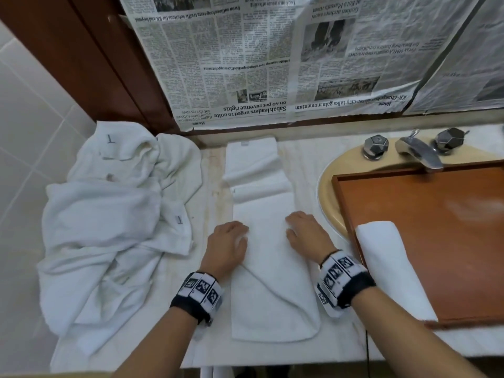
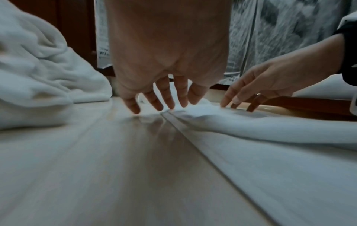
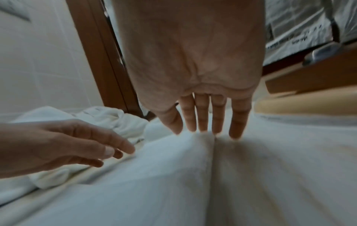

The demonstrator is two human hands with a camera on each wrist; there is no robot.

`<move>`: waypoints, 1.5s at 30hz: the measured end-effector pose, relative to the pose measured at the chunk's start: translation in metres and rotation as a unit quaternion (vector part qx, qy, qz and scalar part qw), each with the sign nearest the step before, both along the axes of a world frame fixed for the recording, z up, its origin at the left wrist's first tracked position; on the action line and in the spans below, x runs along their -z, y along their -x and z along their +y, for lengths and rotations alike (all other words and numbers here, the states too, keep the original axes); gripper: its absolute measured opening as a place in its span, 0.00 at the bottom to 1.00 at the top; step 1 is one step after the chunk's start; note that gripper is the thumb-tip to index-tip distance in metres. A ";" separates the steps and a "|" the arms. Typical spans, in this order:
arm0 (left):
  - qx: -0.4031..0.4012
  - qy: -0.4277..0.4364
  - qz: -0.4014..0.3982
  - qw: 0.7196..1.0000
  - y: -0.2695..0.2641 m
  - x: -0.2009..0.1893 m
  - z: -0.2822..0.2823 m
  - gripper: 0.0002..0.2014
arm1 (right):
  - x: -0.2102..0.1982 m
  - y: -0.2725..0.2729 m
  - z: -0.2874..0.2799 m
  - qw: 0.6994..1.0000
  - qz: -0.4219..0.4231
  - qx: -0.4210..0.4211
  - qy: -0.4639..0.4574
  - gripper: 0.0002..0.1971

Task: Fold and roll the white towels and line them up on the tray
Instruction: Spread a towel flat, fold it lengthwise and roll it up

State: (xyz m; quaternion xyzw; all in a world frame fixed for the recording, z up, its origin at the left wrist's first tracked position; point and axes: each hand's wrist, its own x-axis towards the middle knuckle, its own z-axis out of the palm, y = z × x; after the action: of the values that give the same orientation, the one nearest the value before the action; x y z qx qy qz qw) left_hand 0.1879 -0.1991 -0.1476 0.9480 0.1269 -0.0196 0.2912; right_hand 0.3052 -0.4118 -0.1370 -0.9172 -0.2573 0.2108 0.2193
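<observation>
Lying lengthwise down the middle of the table (image 1: 212, 170), a long folded towel (image 1: 272, 282) runs from the back edge to the front edge, its far part rumpled into a couple of loose folds. The left hand (image 1: 227, 245) rests at the towel's left edge, fingers spread and only lightly bent, tips down on the cloth and the table; its grip is apart and holds nothing. The right hand (image 1: 306, 233) lies on the towel's right side, fingers straight and close together, tips pressing the cloth; its grip is likewise apart. In the right wrist view those fingers (image 3: 203, 114) point down onto a shallow crease in the white cloth.

A pile (image 1: 109, 227) of loose white towels lies heaped at the table's left edge, near the folded towel but apart from it. At the right edge a wooden tray (image 1: 436, 227) sits across a beige sink (image 1: 327, 186), under a chrome tap (image 1: 420, 151). One rolled towel (image 1: 390, 268) lies on the tray along its left rim, just beside the right wrist. Newspaper (image 1: 272, 64) covers the wall behind the back edge.
</observation>
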 end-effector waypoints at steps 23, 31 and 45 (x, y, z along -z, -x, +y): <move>0.085 0.074 0.006 0.994 0.091 0.002 -0.008 0.06 | -0.049 0.161 -0.031 0.981 0.070 0.040 -0.174 0.02; 0.092 0.086 -0.007 0.992 0.123 0.008 -0.003 0.12 | -0.009 0.225 0.009 0.992 0.081 -0.026 -0.098 0.08; 0.014 0.019 -0.033 0.999 0.152 0.013 -0.035 0.21 | -0.005 0.221 -0.013 0.990 -0.115 0.013 -0.081 0.21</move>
State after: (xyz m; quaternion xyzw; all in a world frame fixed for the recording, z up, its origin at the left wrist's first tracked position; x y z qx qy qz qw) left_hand 0.0359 -0.2342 -0.1605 0.9442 0.1040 0.0055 0.3125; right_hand 0.0840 -0.4252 -0.1320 -0.9178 -0.2852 0.0798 0.2643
